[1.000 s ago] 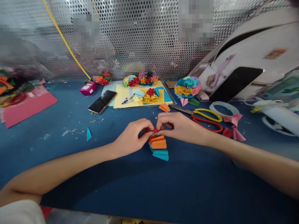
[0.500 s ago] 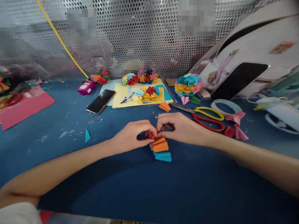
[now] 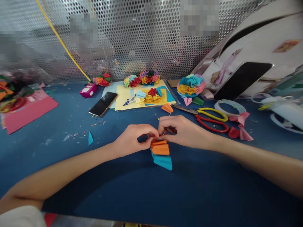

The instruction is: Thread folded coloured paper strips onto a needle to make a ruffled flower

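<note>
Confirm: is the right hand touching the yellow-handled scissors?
Apart. The head view shows blue table between the right hand and the yellow-handled scissors; it and the left hand pinch the folded paper stack.

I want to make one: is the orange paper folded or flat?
Folded. The orange paper shows pleats, pinched by the left hand and right hand.

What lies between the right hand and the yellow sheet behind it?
Head view: an orange folded piece lies between the right hand, pinching the folded paper stack, and the yellow sheet.
</note>
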Demonstrator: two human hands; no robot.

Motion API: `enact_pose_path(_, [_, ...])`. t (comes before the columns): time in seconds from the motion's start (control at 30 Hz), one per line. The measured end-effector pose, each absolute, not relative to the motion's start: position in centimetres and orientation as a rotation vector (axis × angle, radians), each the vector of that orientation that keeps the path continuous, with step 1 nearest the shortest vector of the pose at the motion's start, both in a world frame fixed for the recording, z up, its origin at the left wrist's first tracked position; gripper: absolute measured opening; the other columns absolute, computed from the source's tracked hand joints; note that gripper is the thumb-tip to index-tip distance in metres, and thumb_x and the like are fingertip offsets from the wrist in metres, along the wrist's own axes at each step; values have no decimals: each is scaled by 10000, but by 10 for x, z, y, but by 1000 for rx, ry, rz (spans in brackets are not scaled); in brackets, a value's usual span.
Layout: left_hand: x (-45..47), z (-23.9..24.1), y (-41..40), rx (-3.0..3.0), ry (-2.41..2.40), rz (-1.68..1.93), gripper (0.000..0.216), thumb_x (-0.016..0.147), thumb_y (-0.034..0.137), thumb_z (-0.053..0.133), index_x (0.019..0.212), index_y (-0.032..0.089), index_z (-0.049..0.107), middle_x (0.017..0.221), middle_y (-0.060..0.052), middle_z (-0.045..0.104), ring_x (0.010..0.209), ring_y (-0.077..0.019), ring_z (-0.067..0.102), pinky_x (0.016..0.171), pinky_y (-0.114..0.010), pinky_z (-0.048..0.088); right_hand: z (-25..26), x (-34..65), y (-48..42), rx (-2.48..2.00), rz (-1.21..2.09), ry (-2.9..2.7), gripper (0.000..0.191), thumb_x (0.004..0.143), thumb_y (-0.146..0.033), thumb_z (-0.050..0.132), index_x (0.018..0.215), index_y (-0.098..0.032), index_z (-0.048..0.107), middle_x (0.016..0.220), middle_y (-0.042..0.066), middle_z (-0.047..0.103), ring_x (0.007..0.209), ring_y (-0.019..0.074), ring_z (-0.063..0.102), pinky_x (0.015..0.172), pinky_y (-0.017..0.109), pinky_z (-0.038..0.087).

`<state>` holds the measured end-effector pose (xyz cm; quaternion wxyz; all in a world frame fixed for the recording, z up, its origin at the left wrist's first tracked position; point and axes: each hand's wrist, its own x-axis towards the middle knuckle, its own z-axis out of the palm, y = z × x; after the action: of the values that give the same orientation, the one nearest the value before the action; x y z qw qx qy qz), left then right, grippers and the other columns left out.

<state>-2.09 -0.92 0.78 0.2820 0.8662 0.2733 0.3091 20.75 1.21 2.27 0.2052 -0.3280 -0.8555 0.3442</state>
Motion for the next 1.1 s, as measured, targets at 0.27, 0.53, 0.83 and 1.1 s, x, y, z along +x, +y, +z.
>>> enact_pose_path(0.27, [-19, 5, -8, 2165, 837, 730, 45, 878, 161, 720, 870, 167, 677, 801, 14, 683, 704, -89, 612, 681, -184, 474, 17, 207, 10, -940, 939, -2430, 92, 830, -125, 667, 773, -185, 628, 786, -16, 591, 664, 102, 524, 582, 237, 347])
enact_pose_path(0.53, [-19, 5, -11, 1997, 897, 811, 100, 901, 123, 637, 989, 167, 653, 790, 12, 678, 722, -100, 631, 707, -203, 495, 21, 207, 9, -914, 921, -2419, 110, 853, -145, 663, 763, -185, 613, 757, -23, 552, 645, 96, 500, 568, 223, 342])
enact_pose_path(0.83, [-18, 7, -12, 2018, 887, 860, 142, 893, 75, 590, 986, 157, 660, 859, -9, 726, 778, -100, 680, 747, -196, 519, 21, 208, 8, -912, 897, -2431, 117, 875, -173, 667, 783, -189, 597, 773, -28, 557, 661, 99, 503, 588, 238, 342])
enact_pose_path(1.1, [-18, 8, -10, 1804, 960, 816, 54, 860, 138, 694, 908, 161, 687, 830, -7, 768, 783, -120, 724, 740, -202, 538, 19, 207, 7, -931, 848, -2444, 155, 897, -215, 673, 771, -194, 586, 781, -22, 556, 677, 108, 511, 593, 238, 332])
